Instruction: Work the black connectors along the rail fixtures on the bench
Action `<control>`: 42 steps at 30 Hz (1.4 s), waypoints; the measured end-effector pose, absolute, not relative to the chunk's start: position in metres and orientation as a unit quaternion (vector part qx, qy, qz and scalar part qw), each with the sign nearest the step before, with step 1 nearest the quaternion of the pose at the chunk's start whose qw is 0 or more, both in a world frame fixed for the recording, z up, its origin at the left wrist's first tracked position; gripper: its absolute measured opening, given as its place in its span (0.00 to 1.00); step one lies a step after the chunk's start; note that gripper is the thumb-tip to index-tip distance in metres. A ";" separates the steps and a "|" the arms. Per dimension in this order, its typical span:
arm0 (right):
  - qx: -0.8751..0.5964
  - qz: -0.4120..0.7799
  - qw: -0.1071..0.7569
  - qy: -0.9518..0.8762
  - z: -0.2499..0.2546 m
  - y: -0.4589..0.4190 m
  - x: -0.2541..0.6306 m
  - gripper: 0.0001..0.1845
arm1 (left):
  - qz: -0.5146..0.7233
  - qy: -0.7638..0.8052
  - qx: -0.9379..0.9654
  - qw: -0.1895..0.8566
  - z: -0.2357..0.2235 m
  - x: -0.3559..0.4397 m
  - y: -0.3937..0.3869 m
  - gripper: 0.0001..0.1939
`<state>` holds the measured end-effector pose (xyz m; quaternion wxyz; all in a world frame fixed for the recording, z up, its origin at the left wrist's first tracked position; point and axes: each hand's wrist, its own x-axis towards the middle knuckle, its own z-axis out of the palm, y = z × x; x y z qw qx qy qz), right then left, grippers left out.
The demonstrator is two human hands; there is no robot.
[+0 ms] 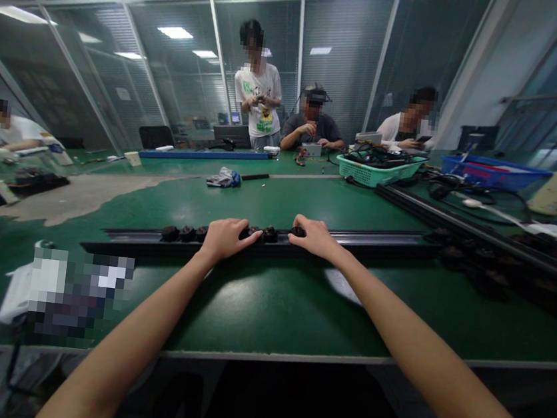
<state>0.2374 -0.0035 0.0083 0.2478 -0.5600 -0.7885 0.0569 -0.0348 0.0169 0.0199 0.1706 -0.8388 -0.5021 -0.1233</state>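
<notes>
Straight ahead, two bare forearms reach up from the bottom of the view to a long black rail (pixel 355 239) lying across a green counter (pixel 267 308). The left hand (pixel 225 238) rests near the middle of the rail, its fingers (pixel 250 230) slightly spread and curved down over a row of dark round knobs (pixel 186 233) sitting along it. The right hand (pixel 314 237) lies just beside the left, its fingers (pixel 302 227) loosely spread, their tips on the last knob in the row. Whether either hand is gripping cannot be told.

On the near side of the rail, by its left end, a pixelated blur (pixel 68 289) hides an object. Beyond the rail lies a crumpled bundle of cloth (pixel 222 177). Farther past it, and to the right, sit a green basket (pixel 379 170) heaped with black cables and a blue basket (pixel 494 172). A second black rail (pixel 458 224) lies off to the right. Well beyond the rail, a standing person (pixel 258 99) in a white T-shirt and two seated people (pixel 313 124) (pixel 408 126) work with their hands; another person (pixel 10 135) sits far to the left.
</notes>
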 end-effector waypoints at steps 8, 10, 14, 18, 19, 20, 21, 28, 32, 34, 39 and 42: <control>-0.563 0.059 0.243 -0.788 0.009 -0.004 0.242 0.10 | -0.125 -0.504 -0.838 0.168 0.019 -0.036 0.017 0.35; -0.561 0.061 0.244 -0.788 0.009 -0.005 0.242 0.10 | -0.125 -0.502 -0.839 0.167 0.019 -0.036 0.017 0.35; -0.555 0.061 0.247 -0.792 0.010 -0.005 0.243 0.10 | -0.127 -0.502 -0.839 0.166 0.019 -0.036 0.017 0.35; -0.552 0.058 0.248 -0.794 0.008 -0.003 0.243 0.11 | -0.128 -0.498 -0.841 0.167 0.020 -0.035 0.016 0.35; -0.551 0.058 0.249 -0.794 0.008 -0.002 0.243 0.11 | -0.127 -0.498 -0.841 0.170 0.020 -0.035 0.016 0.35; -0.550 0.059 0.250 -0.795 0.007 -0.002 0.244 0.11 | -0.126 -0.497 -0.841 0.173 0.020 -0.036 0.017 0.36; -0.549 0.060 0.251 -0.795 0.007 -0.001 0.244 0.10 | -0.124 -0.497 -0.840 0.176 0.019 -0.036 0.017 0.36; -0.548 0.064 0.250 -0.796 0.008 -0.002 0.246 0.09 | -0.126 -0.500 -0.839 0.172 0.018 -0.036 0.017 0.36; -0.548 0.065 0.252 -0.795 0.008 -0.003 0.246 0.09 | -0.124 -0.503 -0.838 0.171 0.019 -0.035 0.017 0.36; -0.547 0.067 0.251 -0.796 0.009 -0.003 0.247 0.09 | -0.124 -0.502 -0.839 0.170 0.019 -0.035 0.016 0.36; -0.547 0.071 0.246 -0.797 0.010 -0.003 0.249 0.10 | -0.125 -0.504 -0.838 0.168 0.020 -0.035 0.016 0.35; -0.549 0.070 0.248 -0.795 0.009 -0.003 0.249 0.10 | -0.126 -0.504 -0.838 0.167 0.020 -0.034 0.016 0.36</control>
